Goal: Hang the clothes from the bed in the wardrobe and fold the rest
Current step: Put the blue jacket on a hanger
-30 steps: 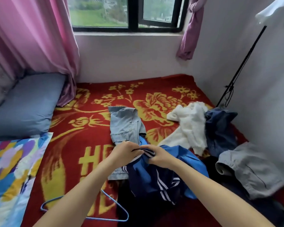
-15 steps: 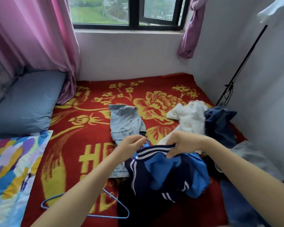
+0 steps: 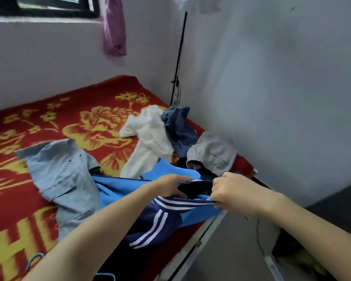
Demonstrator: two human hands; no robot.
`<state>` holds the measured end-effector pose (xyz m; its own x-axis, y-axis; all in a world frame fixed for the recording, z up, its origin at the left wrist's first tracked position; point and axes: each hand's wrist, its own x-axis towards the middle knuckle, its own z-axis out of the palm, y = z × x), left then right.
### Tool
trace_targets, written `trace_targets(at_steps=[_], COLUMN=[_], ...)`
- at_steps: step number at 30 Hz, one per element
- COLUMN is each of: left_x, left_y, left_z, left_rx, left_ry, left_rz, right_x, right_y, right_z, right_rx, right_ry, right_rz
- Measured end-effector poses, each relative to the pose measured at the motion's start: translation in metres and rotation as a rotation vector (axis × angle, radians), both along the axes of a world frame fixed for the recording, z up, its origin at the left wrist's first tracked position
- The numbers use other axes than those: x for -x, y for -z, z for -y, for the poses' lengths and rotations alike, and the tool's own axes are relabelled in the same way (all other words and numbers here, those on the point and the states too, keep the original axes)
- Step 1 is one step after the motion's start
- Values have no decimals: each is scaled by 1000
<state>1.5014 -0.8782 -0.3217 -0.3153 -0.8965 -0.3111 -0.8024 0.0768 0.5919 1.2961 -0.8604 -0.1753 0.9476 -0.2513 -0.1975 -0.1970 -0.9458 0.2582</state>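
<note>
A blue and navy track jacket (image 3: 160, 216) with white stripes is lifted off the red and gold blanket (image 3: 49, 122) near the bed's right edge. My left hand (image 3: 168, 185) grips its navy striped edge, and my right hand (image 3: 229, 191) pinches the same edge a little to the right. A light denim shirt (image 3: 63, 179) lies spread to the left, partly under the jacket. Behind it lie a white garment (image 3: 148, 142), a dark blue garment (image 3: 178, 128) and grey trousers (image 3: 213, 153). A blue wire hanger (image 3: 33, 260) peeks out under my left forearm.
The white wall (image 3: 272, 98) runs close along the bed's right side, with a thin black pole (image 3: 179, 57) standing in the corner. A dark cabinet (image 3: 336, 209) stands at the right, beyond the bed frame's edge (image 3: 203, 236). A purple curtain (image 3: 115, 27) hangs by the window.
The view has swung right and down. Both hands carried the jacket toward the bed's right edge and now hold its striped edge farther apart, with the fabric drawn out between them.
</note>
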Motion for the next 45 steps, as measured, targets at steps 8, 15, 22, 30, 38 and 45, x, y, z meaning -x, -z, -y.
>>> trace_targets(at_steps=[8, 15, 22, 30, 38, 45], left_x=[-15, -120, -197, -205, -190, -207], left_y=[-39, -189, -327, -440, -423, -282], left_z=[17, -17, -130, -280, -371, -438], left_rx=[295, 762, 1093, 1322, 1196, 745], left_ry=[-201, -608, -1016, -1334, -1577, -1820], left_rz=[-128, -96, 158, 485, 756, 757], right_x=[72, 8, -148, -278, -369, -434], right_y=[4, -61, -193, -308, -291, -136], right_z=[28, 120, 132, 73, 5, -75], right_rx=[335, 705, 771, 702, 582, 517], right_ry=[122, -207, -549, -764, -1014, -1020], right_rz=[-19, 342, 596, 835, 870, 456])
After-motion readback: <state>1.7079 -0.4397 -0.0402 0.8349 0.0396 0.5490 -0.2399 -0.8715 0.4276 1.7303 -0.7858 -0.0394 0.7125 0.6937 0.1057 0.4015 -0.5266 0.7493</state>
